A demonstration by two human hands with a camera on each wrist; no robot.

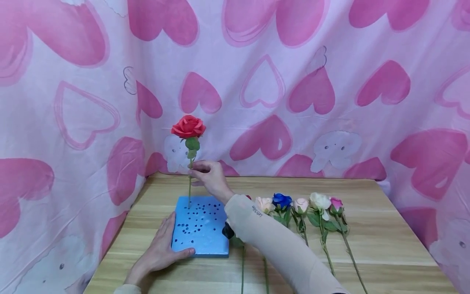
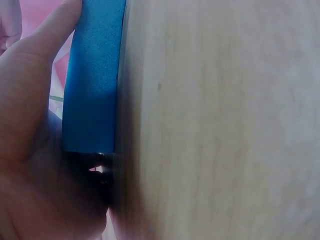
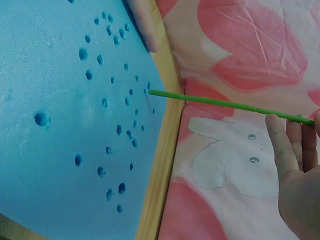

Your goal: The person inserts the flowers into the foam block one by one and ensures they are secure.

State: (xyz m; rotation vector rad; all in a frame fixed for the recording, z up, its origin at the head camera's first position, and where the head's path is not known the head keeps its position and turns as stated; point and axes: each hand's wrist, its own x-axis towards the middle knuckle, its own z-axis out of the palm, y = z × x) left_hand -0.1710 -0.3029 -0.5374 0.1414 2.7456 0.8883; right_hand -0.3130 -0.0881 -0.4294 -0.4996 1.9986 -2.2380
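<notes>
A red rose (image 1: 189, 126) with green leaves stands nearly upright over the blue foam block (image 1: 205, 245), whose top is dotted with many holes. My right hand (image 1: 210, 176) pinches its stem (image 3: 210, 102) about midway between thumb and fingers. In the right wrist view the stem's lower end is right at a small hole close to the block's edge. My left hand (image 1: 161, 245) lies along the block's left side, fingers fairly straight and thumb against its near edge. In the left wrist view that hand (image 2: 30, 125) borders the block's side (image 2: 95, 90).
Right of the block several flowers lie on the wooden table (image 1: 382, 245), among them a blue rose (image 1: 282, 201), a white one (image 1: 320, 201) and a pink one (image 1: 335, 204). My right forearm crosses over some stems. A heart-patterned cloth (image 1: 264, 134) hangs behind the table.
</notes>
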